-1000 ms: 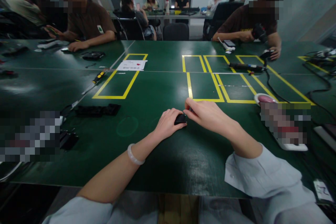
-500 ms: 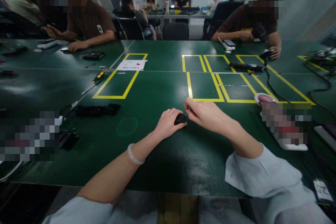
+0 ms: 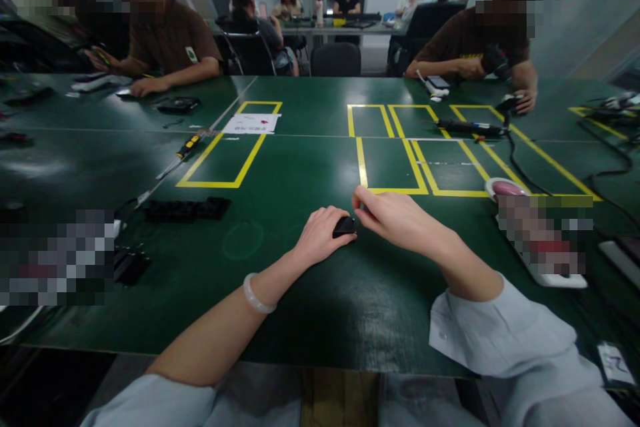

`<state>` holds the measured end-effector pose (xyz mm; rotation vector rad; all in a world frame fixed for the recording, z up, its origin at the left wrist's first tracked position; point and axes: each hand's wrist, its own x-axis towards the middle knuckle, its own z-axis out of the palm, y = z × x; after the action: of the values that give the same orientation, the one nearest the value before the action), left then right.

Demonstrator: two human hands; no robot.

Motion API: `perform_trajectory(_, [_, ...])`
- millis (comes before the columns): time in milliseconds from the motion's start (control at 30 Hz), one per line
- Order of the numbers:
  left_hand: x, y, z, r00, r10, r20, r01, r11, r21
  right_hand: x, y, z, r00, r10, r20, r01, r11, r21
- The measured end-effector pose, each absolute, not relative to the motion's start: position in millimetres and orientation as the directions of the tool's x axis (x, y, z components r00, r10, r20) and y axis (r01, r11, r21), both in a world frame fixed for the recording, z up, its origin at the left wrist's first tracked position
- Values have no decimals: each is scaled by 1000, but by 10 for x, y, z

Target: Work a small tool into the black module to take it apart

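Green tabletop [image 3: 310, 307] bore yellow tape [image 3: 207, 185] outlines farther off. Left hand [image 3: 320, 233] was clamped around a small black block [image 3: 344, 226], presumably to steady it; right hand [image 3: 387, 212] curled just beside, its grip on anything indiscernible.

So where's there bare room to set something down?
Tabletop is bare between your bangle and right sleeve, and beyond your left hand, between paper sheet and middle yellow tape. Crowded: cables far right, black parts at left.
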<state>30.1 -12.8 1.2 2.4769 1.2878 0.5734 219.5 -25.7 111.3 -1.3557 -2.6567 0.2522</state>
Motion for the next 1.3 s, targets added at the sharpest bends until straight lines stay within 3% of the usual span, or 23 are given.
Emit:
perform_trajectory(833, [296, -123, 4, 522, 826, 213, 716, -560, 416, 2172, -254, 1125, -540, 841, 38, 824, 537, -178])
perform_trajectory(1300, [297, -119, 2, 522, 827, 211, 710, -558, 429, 2179, -264, 1127, -556, 829, 51, 804, 552, -221])
